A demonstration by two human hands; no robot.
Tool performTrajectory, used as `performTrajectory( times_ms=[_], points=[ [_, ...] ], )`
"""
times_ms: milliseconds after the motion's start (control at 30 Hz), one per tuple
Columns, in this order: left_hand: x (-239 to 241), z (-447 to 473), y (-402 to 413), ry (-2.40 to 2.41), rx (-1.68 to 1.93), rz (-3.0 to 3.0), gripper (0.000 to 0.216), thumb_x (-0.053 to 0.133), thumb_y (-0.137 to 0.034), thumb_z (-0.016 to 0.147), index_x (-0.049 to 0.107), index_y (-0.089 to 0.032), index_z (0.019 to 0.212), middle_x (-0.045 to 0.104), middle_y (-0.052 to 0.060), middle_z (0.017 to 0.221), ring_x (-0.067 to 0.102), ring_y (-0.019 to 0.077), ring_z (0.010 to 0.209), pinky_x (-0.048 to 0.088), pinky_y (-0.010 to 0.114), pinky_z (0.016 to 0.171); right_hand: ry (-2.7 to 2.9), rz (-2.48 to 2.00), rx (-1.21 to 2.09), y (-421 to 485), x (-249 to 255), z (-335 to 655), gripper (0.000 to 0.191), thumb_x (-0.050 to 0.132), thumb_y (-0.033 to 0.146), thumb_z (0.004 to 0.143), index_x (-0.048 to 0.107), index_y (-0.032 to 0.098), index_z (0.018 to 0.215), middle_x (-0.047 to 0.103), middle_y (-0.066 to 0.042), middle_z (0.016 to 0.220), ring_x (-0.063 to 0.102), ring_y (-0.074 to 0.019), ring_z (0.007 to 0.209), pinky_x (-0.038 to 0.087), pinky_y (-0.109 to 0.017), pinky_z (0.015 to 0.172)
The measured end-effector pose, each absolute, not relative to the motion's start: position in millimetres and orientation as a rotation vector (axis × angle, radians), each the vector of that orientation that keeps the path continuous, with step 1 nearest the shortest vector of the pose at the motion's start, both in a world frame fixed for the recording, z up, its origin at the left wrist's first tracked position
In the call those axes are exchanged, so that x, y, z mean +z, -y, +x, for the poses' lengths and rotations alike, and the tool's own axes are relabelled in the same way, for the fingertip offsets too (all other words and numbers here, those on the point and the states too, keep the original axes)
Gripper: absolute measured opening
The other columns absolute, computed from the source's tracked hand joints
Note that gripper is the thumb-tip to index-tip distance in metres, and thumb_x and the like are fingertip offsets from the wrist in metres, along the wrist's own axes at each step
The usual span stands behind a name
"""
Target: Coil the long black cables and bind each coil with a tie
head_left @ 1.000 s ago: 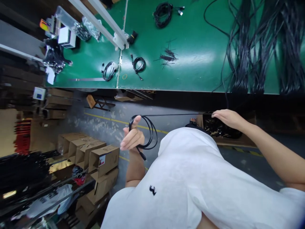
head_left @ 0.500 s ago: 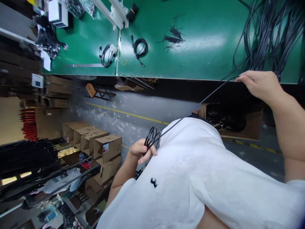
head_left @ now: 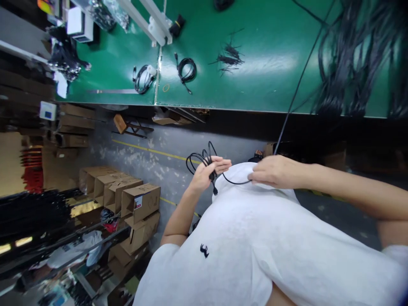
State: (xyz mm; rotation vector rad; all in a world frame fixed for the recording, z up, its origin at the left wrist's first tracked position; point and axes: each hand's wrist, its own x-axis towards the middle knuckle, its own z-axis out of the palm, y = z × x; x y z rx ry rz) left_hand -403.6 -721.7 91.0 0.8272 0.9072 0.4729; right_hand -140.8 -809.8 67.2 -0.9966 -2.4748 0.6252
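Observation:
Loose loops of a black cable (head_left: 206, 158) are gripped in my left hand (head_left: 204, 173), in front of the white shirt, and a plug end hangs below the fingers. My right hand (head_left: 270, 171) pinches the same cable a short way to the right. Between the hands the cable sags in a shallow curve. Beyond my right hand it runs up over the table edge toward a large bundle of black cables (head_left: 338, 72) on the green table (head_left: 270, 85).
Two coiled cables (head_left: 187, 70) and a heap of short black ties (head_left: 230, 58) lie on the table. A rubber band (head_left: 166, 87) is near its edge. Cardboard boxes (head_left: 142, 202) stand on the floor at the left, and a small stool (head_left: 120, 123) is under the table edge.
My right hand has come left and down from the table edge, close to my left hand. My left hand has risen with the loops, and the taut cable between the hands now hangs slack.

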Motion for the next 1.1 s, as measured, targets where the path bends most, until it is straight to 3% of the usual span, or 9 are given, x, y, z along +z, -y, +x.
performTrajectory(
  times_ms=[167,267,433,533,667,767,900,1000,1100],
  points=[
    [83,-378,739,-0.578,0.010,0.929,0.032,0.065,-0.040,0.086,0.066,-0.011,0.100,0.071,0.008,0.070,0.065,0.0144,0.061,0.053,0.027,0.065,2.162,-1.031,0.847,773,81,-133,0.043,0.032,0.043,0.101,0.065,0.018,0.093,0.064,-0.004,0.081,0.055,-0.0135,0.074,0.035,-0.026,0.066],
    [82,-377,741,-0.483,0.034,0.749,0.034,0.066,-0.046,0.084,0.068,-0.013,0.094,0.046,-0.006,0.040,0.035,0.0057,0.031,0.036,0.019,0.038,2.066,-1.108,0.984,764,54,-110,0.043,0.035,0.046,0.100,0.067,0.018,0.095,0.067,-0.004,0.088,0.059,-0.0147,0.080,0.039,-0.027,0.074],
    [97,-399,713,-0.561,0.355,0.590,0.024,0.066,-0.038,0.086,0.070,-0.018,0.099,0.018,-0.015,0.032,0.005,0.0024,0.023,0.017,0.015,0.026,1.962,-1.751,0.645,783,-37,-18,0.043,0.034,0.041,0.100,0.070,0.018,0.100,0.071,-0.009,0.101,0.059,-0.0195,0.095,0.035,-0.037,0.094],
    [118,-423,688,-0.749,0.476,0.581,0.021,0.065,-0.033,0.088,0.067,-0.022,0.106,0.020,-0.015,0.035,0.007,0.0017,0.023,0.018,0.014,0.026,1.979,-2.083,0.503,804,-70,16,0.041,0.036,0.033,0.100,0.071,0.013,0.100,0.071,-0.013,0.104,0.060,-0.0217,0.097,0.033,-0.040,0.096],
    [122,-427,675,-0.861,0.703,0.772,0.033,0.070,-0.043,0.082,0.065,-0.021,0.107,0.041,-0.013,0.041,0.033,0.0008,0.027,0.028,0.011,0.031,2.432,-1.739,0.650,827,-35,-49,0.031,0.044,0.023,0.095,0.072,0.018,0.083,0.071,-0.008,0.076,0.059,-0.0186,0.068,0.035,-0.032,0.068],
    [101,-406,684,-0.958,0.632,0.923,0.037,0.072,-0.045,0.079,0.065,-0.015,0.099,0.068,0.001,0.067,0.064,0.0093,0.054,0.050,0.017,0.051,2.491,-1.166,0.713,831,21,-126,0.037,0.039,0.030,0.100,0.066,0.017,0.078,0.067,-0.006,0.071,0.055,-0.0150,0.064,0.034,-0.029,0.066],
    [77,-377,709,-0.933,0.201,1.122,0.041,0.066,-0.051,0.082,0.065,-0.013,0.099,0.074,0.012,0.094,0.070,0.0205,0.085,0.055,0.032,0.080,2.335,-1.069,0.564,807,64,-163,0.041,0.033,0.032,0.102,0.063,0.016,0.080,0.063,-0.005,0.069,0.051,-0.0138,0.062,0.032,-0.028,0.064],
    [73,-366,727,-0.720,-0.023,1.136,0.039,0.065,-0.051,0.083,0.068,-0.013,0.092,0.072,0.008,0.078,0.068,0.0181,0.077,0.053,0.032,0.079,2.246,-1.084,0.668,787,72,-150,0.042,0.033,0.035,0.101,0.062,0.016,0.078,0.064,-0.005,0.073,0.053,-0.0134,0.066,0.033,-0.027,0.064],
    [74,-367,735,-0.553,-0.038,0.841,0.040,0.067,-0.053,0.080,0.067,-0.014,0.085,0.050,-0.003,0.046,0.049,0.0097,0.043,0.047,0.024,0.050,2.072,-1.154,0.928,775,63,-119,0.042,0.036,0.043,0.099,0.065,0.018,0.084,0.066,-0.003,0.079,0.057,-0.0134,0.071,0.036,-0.025,0.066]
  ],
)
